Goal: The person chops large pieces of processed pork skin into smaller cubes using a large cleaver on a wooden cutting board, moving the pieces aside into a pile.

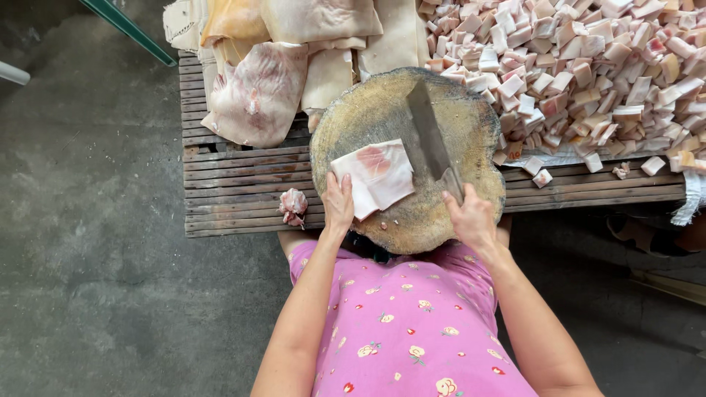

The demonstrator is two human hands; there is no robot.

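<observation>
A round wooden chopping block (382, 110) sits on a slatted wooden pallet (235, 176). On it lies a pale slab of pork fat with a pink patch (379, 176). My left hand (338, 206) presses on the slab's near left edge. My right hand (471, 217) grips the handle of a broad cleaver (426, 132), whose blade rests on the block just right of the slab.
Large uncut pork slabs (257, 92) are stacked at the pallet's far left. A big heap of cut fat cubes (588, 59) fills the far right. A small scrap (294, 206) lies left of the block. Concrete floor (88, 220) surrounds the pallet.
</observation>
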